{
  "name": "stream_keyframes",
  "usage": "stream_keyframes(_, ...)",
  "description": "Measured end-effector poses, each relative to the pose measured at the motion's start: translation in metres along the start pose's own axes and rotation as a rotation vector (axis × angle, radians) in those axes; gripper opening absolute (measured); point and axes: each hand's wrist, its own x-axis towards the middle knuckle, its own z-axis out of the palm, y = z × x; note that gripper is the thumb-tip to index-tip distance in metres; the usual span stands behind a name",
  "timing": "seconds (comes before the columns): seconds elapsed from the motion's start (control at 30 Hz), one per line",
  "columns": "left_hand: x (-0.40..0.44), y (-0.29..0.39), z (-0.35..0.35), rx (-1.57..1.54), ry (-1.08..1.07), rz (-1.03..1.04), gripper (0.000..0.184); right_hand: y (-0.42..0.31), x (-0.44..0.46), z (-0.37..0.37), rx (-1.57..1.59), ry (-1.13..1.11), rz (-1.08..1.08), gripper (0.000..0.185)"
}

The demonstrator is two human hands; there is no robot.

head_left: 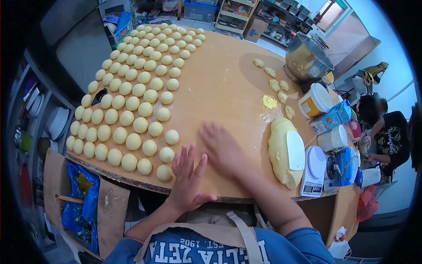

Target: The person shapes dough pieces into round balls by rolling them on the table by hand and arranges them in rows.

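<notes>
My left hand (187, 176) is raised near the table's front edge, fingers spread, beside the closest dough balls (164, 172). Nothing is in it. Palm down over the bare wood of the table (211, 92), my right hand (222, 147) has its fingers stretched out and a little blurred; I see nothing under it. Rows of round, pale yellow dough balls cover the table's left side. To the right lies a large dough lump (279, 149) with a white flat scraper (295, 150) on it. Small dough pieces (274, 85) and a yellow flattened bit (269, 102) lie beyond it.
A white kitchen scale (314, 169) stands right of the dough lump. Behind it are a lidded tub (315, 101), a blue carton (332, 118) and a metal mixing bowl (307, 57). Another person (389, 136) is at the right. An open cardboard box (112, 215) sits below left.
</notes>
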Motion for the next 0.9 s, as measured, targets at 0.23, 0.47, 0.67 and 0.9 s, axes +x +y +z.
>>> stream_keyframes(0.23, -0.003, -0.001, 0.0, 0.005, -0.034, 0.002, 0.097, 0.045, -0.046, -0.017, 0.009, 0.112, 0.126, 0.04)
stream_keyframes(0.47, -0.001, -0.005, 0.0, -0.043, -0.011, -0.005, 0.097, 0.01, -0.08, 0.003, 0.298, 0.087, -0.04, 0.034)
stream_keyframes(0.67, -0.002, -0.002, 0.0, -0.026, -0.035, -0.009, 0.097, 0.032, -0.008, -0.013, 0.218, 0.194, 0.115, 0.024)
stream_keyframes(0.9, -0.001, -0.006, 0.0, -0.049, -0.013, 0.009, 0.097, 0.026, -0.078, -0.009, 0.37, 0.121, -0.096, 0.028)
